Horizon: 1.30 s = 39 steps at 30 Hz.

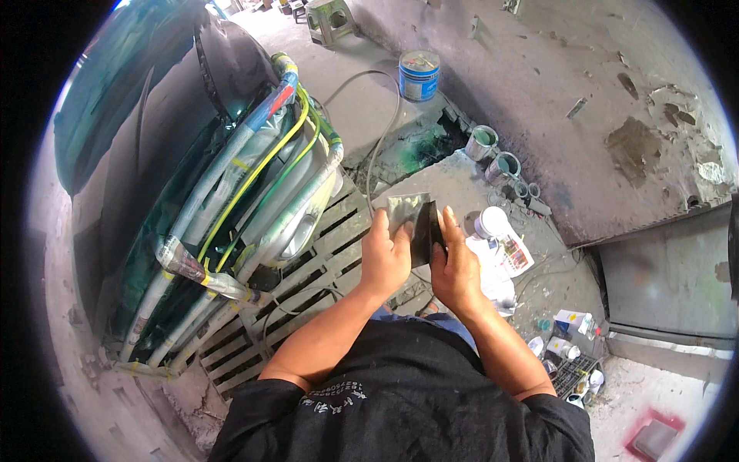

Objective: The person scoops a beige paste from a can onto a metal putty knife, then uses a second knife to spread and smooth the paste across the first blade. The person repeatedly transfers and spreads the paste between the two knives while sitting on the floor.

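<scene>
- Here we are, both hands busy out front: the left hand [385, 250] grips a flat grey sheet [406, 206] by its left edge, thumb across its face.
- And the right hand [456, 266] has its fingers and thumb pinched on a dark flat piece [423, 245], right up against the sheet; joined or separate, I can't tell.
- Both pieces are held up in front of the black shirt [408, 393], neither set down, so I'd call this handling midway, not finished.
- Over to the left, the rack [204, 142] already wears its wrapping and tape; neither hand touches it.
- Near the wall, two tins [482, 138] stand open, apart from the hands, and a white tub [491, 222] sits just beyond the right hand.
- What's left to do? Nothing here settles it.
</scene>
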Motion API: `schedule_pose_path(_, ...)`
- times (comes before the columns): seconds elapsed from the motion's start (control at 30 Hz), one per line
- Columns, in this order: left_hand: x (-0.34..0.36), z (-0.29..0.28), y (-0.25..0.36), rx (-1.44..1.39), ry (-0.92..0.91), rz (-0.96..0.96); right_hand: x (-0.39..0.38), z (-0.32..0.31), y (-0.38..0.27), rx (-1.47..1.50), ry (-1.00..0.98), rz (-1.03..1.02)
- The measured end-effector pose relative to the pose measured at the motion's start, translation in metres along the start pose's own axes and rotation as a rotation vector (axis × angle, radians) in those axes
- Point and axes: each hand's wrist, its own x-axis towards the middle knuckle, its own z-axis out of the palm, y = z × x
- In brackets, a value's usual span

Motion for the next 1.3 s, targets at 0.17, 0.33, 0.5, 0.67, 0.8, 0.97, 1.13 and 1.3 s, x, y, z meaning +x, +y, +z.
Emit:
schedule_pose_path(0.17,0.007,-0.001,0.003,-0.077,0.000,0.075,-0.003,0.007,0.005,-0.107,0.074,-0.169)
schedule_pose_path(0.33,0.019,-0.003,0.007,-0.149,0.023,0.128,-0.001,0.000,-0.003,-0.146,-0.054,0.007)
schedule_pose_path(0.5,0.014,-0.003,0.012,-0.020,-0.027,0.117,0.011,-0.007,-0.004,0.107,0.094,-0.085)
schedule_pose_path(0.67,0.012,0.000,0.019,-0.008,-0.001,0.152,0.004,0.004,0.003,-0.063,0.053,-0.061)
schedule_pose_path(0.8,0.018,-0.005,0.028,0.029,-0.047,0.151,0.005,0.002,-0.001,0.012,0.030,0.014)
schedule_pose_path(0.97,0.017,-0.008,0.024,0.030,-0.056,0.100,0.013,-0.008,-0.004,0.026,0.075,-0.040)
schedule_pose_path(1.13,0.024,-0.006,0.015,-0.080,-0.078,0.086,0.007,0.006,0.004,-0.051,0.133,-0.125)
schedule_pose_path(1.3,0.021,-0.006,0.015,-0.058,-0.045,0.064,0.014,-0.001,-0.003,-0.044,0.194,-0.194)
